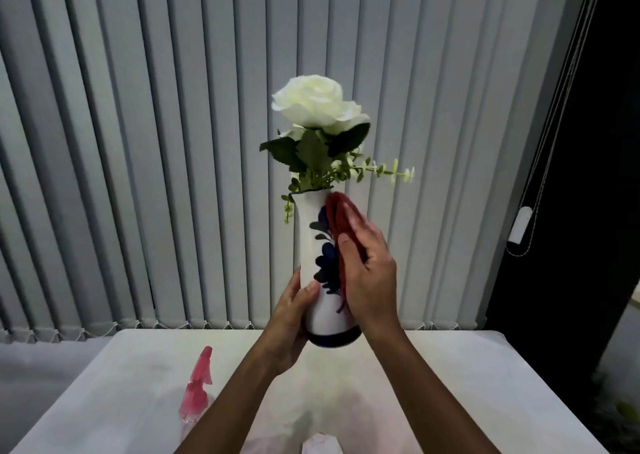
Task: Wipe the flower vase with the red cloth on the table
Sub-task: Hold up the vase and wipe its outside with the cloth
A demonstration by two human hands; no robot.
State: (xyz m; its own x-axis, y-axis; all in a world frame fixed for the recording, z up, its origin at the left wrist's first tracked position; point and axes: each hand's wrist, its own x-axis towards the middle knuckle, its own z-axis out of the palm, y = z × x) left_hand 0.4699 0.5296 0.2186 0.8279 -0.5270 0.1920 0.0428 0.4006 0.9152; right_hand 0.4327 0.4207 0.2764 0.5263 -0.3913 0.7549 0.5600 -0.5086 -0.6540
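A tall white flower vase [310, 245] with dark blue painted leaves and a blue band at its base is held up above the white table [450, 384]. A white rose [317, 101] with green leaves stands in its mouth. My left hand [289, 325] grips the lower left side of the vase. The red cloth [341, 216] is pressed against the vase's upper right side, from the rim down past its middle, under my right hand [369, 273]. The cloth and that hand hide the vase's right side.
A spray bottle with a pink trigger head [197, 389] stands on the table at the near left. A pale object [320, 445] pokes in at the bottom edge. Grey vertical blinds [138, 141] hang behind the table, with a cord and weight [519, 225] at the right.
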